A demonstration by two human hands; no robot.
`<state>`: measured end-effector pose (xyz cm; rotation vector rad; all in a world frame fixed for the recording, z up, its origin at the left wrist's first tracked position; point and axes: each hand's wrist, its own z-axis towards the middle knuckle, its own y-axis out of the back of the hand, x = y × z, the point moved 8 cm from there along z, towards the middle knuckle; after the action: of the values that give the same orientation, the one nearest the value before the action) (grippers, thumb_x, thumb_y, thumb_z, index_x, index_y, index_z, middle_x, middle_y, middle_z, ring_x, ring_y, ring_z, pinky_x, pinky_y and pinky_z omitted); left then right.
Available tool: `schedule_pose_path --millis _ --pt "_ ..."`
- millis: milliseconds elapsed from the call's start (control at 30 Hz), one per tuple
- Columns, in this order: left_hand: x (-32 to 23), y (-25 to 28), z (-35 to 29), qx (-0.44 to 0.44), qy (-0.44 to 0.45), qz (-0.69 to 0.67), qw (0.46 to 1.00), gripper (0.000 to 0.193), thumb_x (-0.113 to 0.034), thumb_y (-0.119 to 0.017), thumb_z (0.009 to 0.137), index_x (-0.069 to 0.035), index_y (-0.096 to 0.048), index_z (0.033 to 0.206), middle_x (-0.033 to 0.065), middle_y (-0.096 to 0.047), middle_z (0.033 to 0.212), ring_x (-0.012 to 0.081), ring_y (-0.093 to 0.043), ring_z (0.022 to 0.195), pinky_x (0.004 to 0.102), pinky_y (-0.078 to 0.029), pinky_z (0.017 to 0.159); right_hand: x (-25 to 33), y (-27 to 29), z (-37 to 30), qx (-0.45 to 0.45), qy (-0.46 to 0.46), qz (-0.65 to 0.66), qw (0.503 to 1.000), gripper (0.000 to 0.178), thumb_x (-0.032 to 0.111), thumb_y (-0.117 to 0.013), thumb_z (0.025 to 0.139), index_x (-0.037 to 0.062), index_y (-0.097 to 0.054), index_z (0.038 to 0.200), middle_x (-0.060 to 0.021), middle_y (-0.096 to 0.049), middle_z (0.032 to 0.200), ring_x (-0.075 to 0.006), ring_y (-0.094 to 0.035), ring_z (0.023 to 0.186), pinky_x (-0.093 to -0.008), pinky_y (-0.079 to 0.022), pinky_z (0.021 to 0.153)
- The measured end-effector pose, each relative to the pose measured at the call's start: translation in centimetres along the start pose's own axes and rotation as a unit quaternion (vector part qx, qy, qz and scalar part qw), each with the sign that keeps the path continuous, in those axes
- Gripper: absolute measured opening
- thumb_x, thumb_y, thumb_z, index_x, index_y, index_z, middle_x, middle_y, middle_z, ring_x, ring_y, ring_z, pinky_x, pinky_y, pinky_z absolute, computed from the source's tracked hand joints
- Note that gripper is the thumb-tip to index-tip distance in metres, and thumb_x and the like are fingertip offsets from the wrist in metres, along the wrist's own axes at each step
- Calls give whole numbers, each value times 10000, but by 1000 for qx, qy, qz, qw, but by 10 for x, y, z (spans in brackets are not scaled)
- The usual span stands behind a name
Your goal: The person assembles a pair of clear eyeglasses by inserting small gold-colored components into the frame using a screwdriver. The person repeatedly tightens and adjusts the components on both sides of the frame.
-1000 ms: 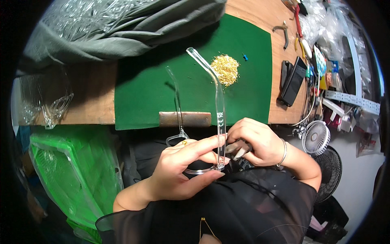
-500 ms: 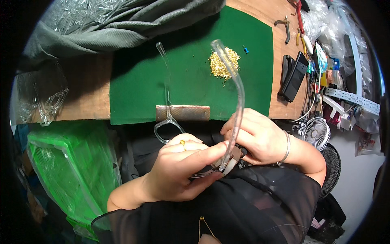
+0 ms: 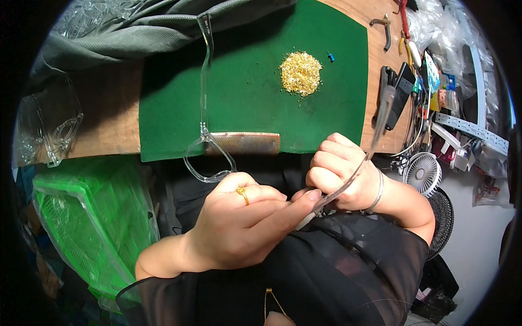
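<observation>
A clear frame is gripped between both hands, low in the view, right over the lap. The left hand is curled around the front part, forefinger stretched out along it toward the right, a gold ring seen on one finger. The right hand is closed into a fist on the hinge end, fingers folded tight, with a bracelet sitting at the wrist. One temple arm is pointed straight up over the green mat, the other arm is swung out to the right past the fist, looking blurred. One lens rim hangs just past the mat's near edge, above the left knuckles.

On the mat, a pile of tiny gold bits is heaped up, with a small blue pin just beside it. A brown block is laid along the mat's near edge. Pliers and assorted tools are scattered on the wood to the right. A small fan is parked below the table edge, and a green crate is down on the left. More clear frames are stacked at the far left.
</observation>
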<state>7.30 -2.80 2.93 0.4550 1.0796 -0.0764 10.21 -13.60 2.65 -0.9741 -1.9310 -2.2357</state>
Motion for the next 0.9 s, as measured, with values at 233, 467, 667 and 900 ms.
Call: schedule_pose_path --millis 233,467,667,900 --pt "4 -1 -2 36 10 20 999 399 -33 -642 685 -66 -637 1083 -58 -530 700 90 -542 618 253 -294 537 -2 -8 -2 -15 -10 -16 1000 238 182 -663 600 69 -476 694 -55 -439 665 -210 -458 598 -325 -367 557" --pt "11 2 1 36 56 -53 996 493 -76 -736 620 -45 -620 1097 -8 -626 768 147 -586 660 278 -333 579 -2 9 7 -41 -14 54 998 316 134 -662 542 48 -519 811 -90 -502 788 -258 -527 760 -385 -450 777" --pt "12 3 -1 16 49 -63 997 532 -75 -750 618 -14 -596 1123 31 -641 779 171 -601 677 281 -383 620 -3 6 4 -51 1 25 998 330 124 -675 540 48 -523 824 -89 -513 807 -258 -529 761 -379 -446 761" --pt "17 8 -4 -8 85 -150 985 577 -46 -762 633 35 -561 1168 67 -675 885 187 -627 725 273 -429 633 -3 4 4 -12 -43 110 993 338 136 -698 601 48 -507 865 -94 -501 788 -272 -529 754 -367 -426 696"
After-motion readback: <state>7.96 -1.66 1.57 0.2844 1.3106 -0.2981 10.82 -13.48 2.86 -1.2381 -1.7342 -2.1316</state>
